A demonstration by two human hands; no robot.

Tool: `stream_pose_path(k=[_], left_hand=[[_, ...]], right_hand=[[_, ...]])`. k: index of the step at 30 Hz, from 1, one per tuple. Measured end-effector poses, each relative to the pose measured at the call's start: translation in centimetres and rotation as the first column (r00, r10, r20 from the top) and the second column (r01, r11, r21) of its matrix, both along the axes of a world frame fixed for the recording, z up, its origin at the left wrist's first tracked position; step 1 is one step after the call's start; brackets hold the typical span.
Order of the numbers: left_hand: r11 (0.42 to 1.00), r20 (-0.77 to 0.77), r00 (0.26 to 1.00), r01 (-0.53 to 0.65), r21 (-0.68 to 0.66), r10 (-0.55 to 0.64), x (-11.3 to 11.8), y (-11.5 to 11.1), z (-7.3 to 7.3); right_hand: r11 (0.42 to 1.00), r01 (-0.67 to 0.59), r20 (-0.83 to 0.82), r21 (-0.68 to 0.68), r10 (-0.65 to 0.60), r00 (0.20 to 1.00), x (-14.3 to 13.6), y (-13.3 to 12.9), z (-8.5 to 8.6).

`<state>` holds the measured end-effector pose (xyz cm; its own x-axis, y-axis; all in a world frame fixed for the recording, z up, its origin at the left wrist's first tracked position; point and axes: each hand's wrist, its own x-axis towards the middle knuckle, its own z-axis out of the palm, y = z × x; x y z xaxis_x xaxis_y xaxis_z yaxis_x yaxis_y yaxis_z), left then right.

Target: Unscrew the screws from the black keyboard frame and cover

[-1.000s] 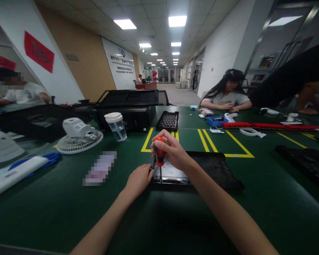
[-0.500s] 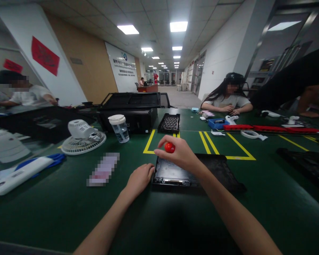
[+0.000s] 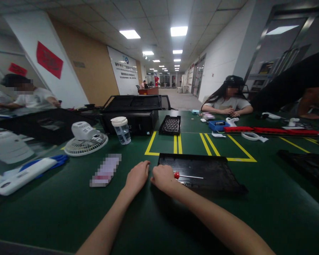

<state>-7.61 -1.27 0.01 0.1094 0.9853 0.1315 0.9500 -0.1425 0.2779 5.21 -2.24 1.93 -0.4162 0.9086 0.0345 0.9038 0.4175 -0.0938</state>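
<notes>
"So, what has the right hand got?"

"A screwdriver. The fingers are curled tight about its handle; a red end shows past the fist, and the thin shaft points right, roughly level, over the black panel."

"Is the tip touching the panel?"

"Can't tell from this angle. The panel lies flat on the green worktop, its left part behind that hand."

"And the left hand?"

"Just beside the right one, a narrow gap between them, near the panel's left end. Its back faces us, so whether those fingers are wide or narrow, I can't tell."

"What else is about?"

"A lidded cup and a white fan to the left. Beyond the panel, past the yellow tape, a small black tray sits beside a black case."
</notes>
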Motion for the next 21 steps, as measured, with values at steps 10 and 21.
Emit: stream_pose_path(k=[10,21], left_hand=[[0.999,0.018,0.999,0.043,-0.012,-0.042,0.1,-0.1,0.1],[0.956,0.068,0.96,0.276,-0.101,-0.27,1.6,-1.6,1.3]], right_hand=[[0.995,-0.103,0.104,-0.02,0.104,0.989,3.3,-0.1,0.3],[0.999,-0.034,0.275,0.024,0.026,0.961,11.5,2.3,0.9]])
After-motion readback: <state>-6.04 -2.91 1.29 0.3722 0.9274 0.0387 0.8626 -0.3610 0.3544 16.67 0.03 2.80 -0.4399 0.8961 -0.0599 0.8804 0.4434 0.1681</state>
